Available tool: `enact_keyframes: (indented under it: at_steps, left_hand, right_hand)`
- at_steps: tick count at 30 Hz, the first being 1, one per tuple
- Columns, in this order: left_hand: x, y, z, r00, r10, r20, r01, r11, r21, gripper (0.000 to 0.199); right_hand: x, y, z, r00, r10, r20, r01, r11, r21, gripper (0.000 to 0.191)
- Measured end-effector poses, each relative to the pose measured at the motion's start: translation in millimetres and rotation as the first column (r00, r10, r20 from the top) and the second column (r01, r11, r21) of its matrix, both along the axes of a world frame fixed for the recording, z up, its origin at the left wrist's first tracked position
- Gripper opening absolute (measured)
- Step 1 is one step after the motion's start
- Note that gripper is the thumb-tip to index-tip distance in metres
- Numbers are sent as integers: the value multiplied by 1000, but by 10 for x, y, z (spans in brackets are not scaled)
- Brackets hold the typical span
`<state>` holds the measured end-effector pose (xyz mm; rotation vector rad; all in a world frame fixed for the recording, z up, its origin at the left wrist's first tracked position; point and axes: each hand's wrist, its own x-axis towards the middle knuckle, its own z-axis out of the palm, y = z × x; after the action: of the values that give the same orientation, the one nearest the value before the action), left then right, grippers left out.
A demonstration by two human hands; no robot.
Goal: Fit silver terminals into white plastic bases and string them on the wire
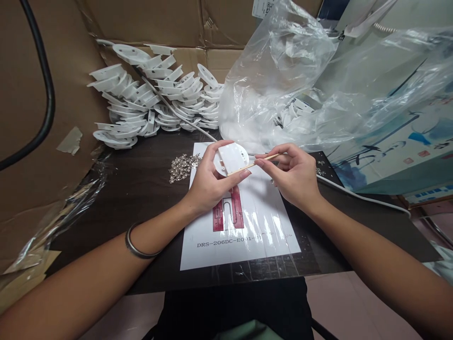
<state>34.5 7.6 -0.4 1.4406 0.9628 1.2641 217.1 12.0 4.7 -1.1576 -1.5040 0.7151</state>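
Observation:
A round white plastic part [233, 158] with a raised rectangular middle is gripped at its left edge by my left hand [208, 179], thumb below and fingers behind. Between the thumb and fingers of my right hand [292, 172] is a thin wooden stick [271, 157]. Its tip reaches the lower edge of the white part, close to my left thumb. Under both hands lies a printed sheet [240, 250] with a red picture and a line of lettering. Left of my left hand is a heap of small metal pieces [181, 169].
Stacks of similar white round parts [152, 94] stand along the back left. A clear plastic bag [269, 85] with more white parts sits at the back. A pale cable [361, 192] crosses the dark table [148, 226]. Cardboard [42, 94] walls the left side.

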Motion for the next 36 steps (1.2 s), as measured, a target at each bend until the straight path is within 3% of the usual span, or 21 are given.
enact_keyframes:
  at_steps: [5, 13, 27, 36]
  left_hand:
    - [11, -16, 22, 1000, -17, -7, 17, 1000, -9, 58]
    - [18, -24, 0, 999, -35, -13, 35, 997, 62, 58]
    - [9, -30, 9, 999, -50, -6, 51, 997, 62, 61]
    - [12, -9, -23, 998, -25, -51, 34, 985, 172, 53]
  right_hand:
    - [-1, -4, -10, 999, 31, 19, -31, 999, 15, 33]
    - [0, -38, -29, 966, 176, 190, -197, 976, 97, 23]
    - [-9, -53, -15, 975, 131, 181, -156, 979, 128, 20]
    - [-26, -62, 0, 978, 136, 160, -152, 984, 95, 19]
